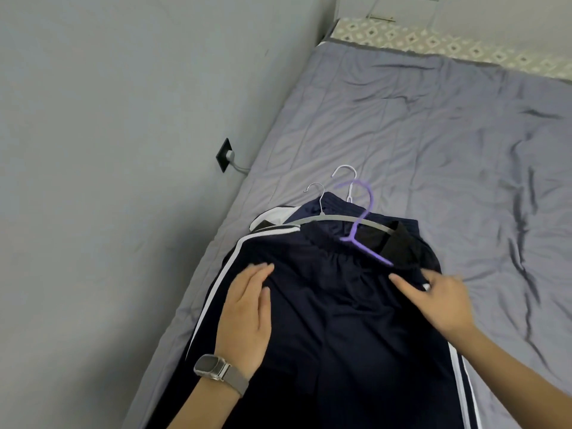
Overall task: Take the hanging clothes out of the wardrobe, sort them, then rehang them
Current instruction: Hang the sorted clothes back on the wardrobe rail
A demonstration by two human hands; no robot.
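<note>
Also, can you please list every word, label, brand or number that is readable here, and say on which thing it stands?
None can be read.
Watch on the left wrist: its face shows no legible text.
Navy trousers: only plain white stripes, no logo visible.
Hangers: no markings visible.

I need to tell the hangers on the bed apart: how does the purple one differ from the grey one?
The purple hanger is plastic-looking throughout, hook included; the grey hanger has a thin metal hook. The purple hanger lies slanted, crossing over the grey hanger's bar, which runs nearly level. Both lie on the dark clothes on the bed, and neither hand touches them.
</note>
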